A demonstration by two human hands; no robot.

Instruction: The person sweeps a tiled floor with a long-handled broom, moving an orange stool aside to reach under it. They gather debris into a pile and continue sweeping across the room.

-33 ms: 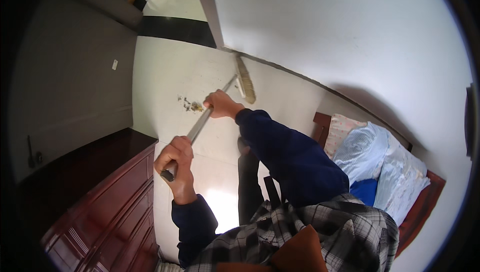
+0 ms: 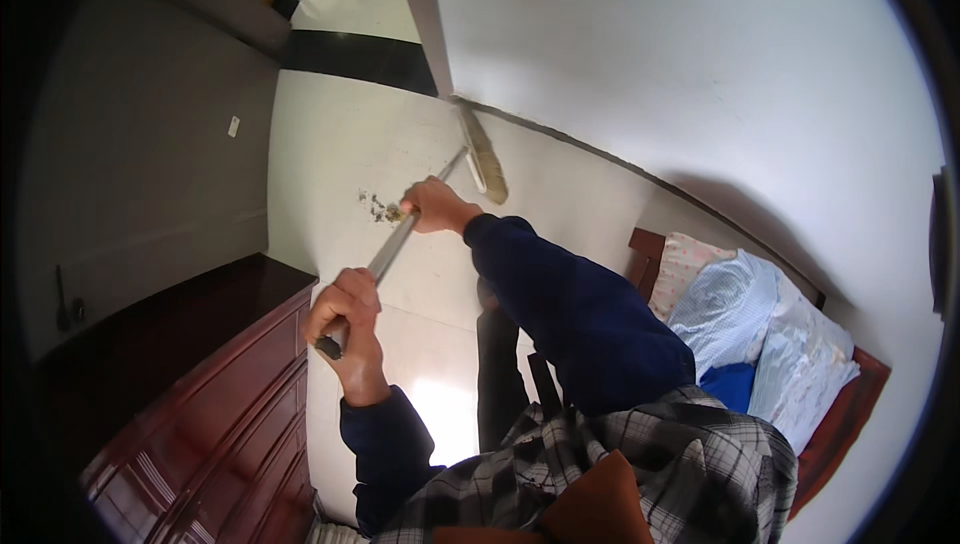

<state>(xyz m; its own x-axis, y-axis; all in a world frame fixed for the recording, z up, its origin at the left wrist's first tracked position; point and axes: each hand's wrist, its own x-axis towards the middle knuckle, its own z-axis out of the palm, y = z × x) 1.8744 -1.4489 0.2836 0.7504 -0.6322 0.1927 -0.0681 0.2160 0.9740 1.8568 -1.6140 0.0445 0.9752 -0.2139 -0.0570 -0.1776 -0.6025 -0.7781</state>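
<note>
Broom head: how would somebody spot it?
Find the big white wall, then its bottom corner by the dark floor strip. Nearby, on the pale floor, is the broom head, at the far end of the pole. Unlike the plain floor and pole, it's tan and bristly.

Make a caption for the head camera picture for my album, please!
Left grip and right grip hold a long-handled broom near the wall, with scattered debris on the pale floor.

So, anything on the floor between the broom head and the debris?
No obstacle visible on the floor between broom head and debris; the right hand, gripping the handle, hides a patch beside the debris.
</note>
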